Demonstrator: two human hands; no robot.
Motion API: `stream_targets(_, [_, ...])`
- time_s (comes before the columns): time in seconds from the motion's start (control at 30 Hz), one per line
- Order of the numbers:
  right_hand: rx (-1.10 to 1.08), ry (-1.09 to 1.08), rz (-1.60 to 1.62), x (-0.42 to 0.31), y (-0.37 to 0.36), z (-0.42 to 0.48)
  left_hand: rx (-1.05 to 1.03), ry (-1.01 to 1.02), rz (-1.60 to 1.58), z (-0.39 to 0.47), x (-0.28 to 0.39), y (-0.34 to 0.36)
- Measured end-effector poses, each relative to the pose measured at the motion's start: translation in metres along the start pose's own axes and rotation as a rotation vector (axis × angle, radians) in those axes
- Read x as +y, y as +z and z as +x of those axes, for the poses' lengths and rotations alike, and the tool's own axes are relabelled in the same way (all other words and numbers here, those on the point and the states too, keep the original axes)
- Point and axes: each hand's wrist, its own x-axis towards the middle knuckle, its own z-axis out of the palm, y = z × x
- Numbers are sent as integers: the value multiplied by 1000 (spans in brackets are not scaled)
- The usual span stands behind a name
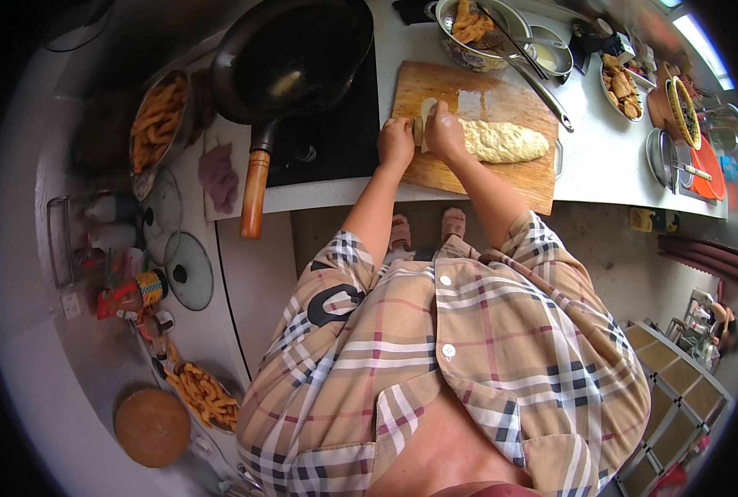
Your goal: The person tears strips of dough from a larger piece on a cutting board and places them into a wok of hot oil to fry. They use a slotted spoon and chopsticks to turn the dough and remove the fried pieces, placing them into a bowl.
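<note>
On a wooden cutting board (493,192) lies a long slab of pale dough (505,141). My right hand (444,132) grips a flat, pale scraper or blade (428,109) held on edge at the dough's left end. Close by on the left, my left hand (397,141) is curled at the board's left edge, against a small brownish piece (418,132) that may be a handle or dough; whether the fingers hold it cannot be told. The dough's left end is partly hidden by my right hand.
A black wok (306,56) with a wooden handle (255,192) stands on the cooktop, left of the board. Behind the board is a pot (480,59) with fried dough, chopsticks and a metal skimmer (546,102). A bowl of fried sticks (160,121) sits far left, a cloth (219,177) nearer.
</note>
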Motion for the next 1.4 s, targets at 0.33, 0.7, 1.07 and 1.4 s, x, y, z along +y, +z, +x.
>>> stream_targets(0.33, [-5, -100, 55, 6, 17, 7, -123, -157, 26, 17, -1, 15])
stream_targets(0.7, [349, -32, 540, 27, -94, 7, 205, 135, -714, 49, 82, -119])
stream_targets(1.07, [323, -141, 329, 38, -54, -4, 291, 187, 502, 103, 39, -135])
stream_targets(1.4, [-2, 36, 54, 11, -12, -4, 39, 160, 59, 22, 39, -27])
